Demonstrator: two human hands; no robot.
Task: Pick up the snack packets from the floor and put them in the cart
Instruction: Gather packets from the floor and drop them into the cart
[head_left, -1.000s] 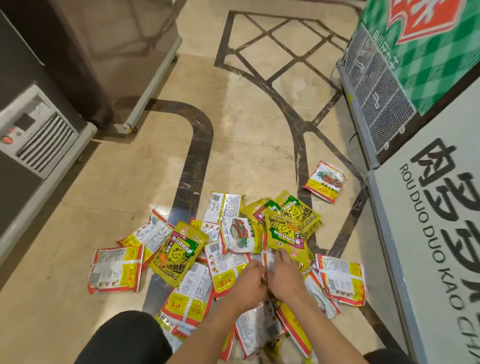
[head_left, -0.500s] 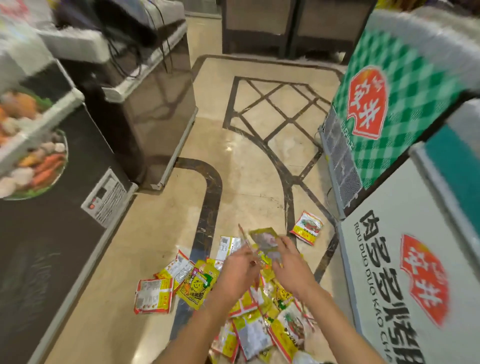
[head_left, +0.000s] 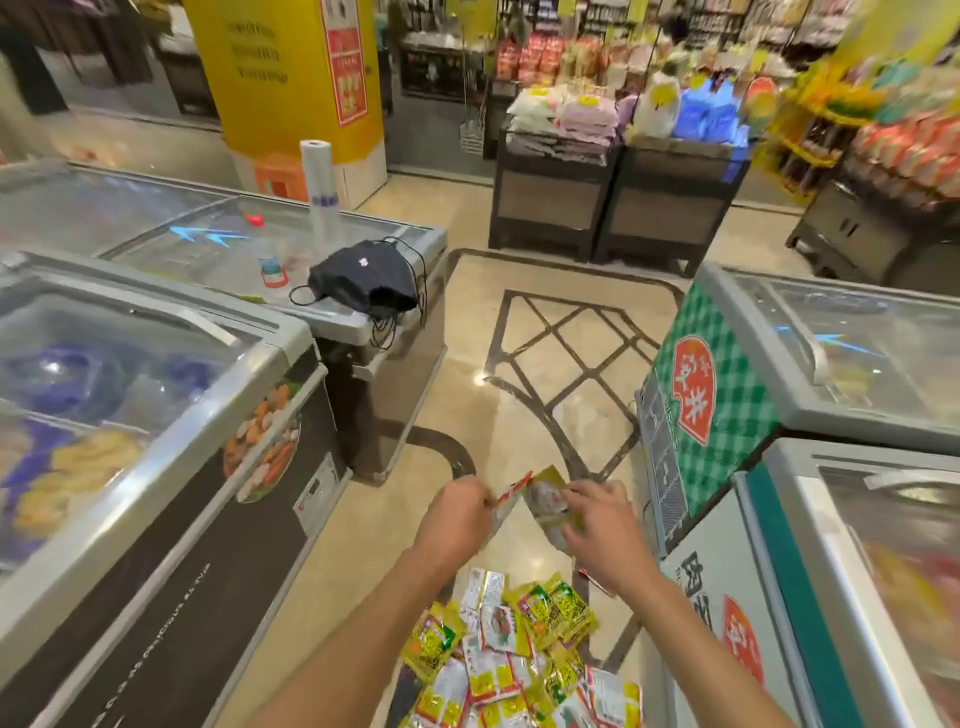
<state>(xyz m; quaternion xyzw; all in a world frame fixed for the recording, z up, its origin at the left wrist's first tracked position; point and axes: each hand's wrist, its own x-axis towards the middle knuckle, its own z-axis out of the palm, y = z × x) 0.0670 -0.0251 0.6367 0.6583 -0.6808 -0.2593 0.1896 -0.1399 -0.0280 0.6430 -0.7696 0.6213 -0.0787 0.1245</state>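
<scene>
A few glossy yellow and red-edged snack packets (head_left: 540, 501) sit between my hands, low in the centre of the frame, above the heap of yellow and red-and-white packets (head_left: 519, 660) on the beige marble floor (head_left: 524, 415) at the bottom. Pinched only at their edges, one could slip out and drop back, and no cart is in view. My left hand (head_left: 457, 512) pinches the red-edged side, my right hand (head_left: 597, 525) curls round the yellow one, both forearms stretched forward.

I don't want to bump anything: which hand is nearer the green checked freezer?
Right. The right hand is just left of the green checked freezer, over the aisle; the left hand sits farther away, across the packets both hold.
</scene>
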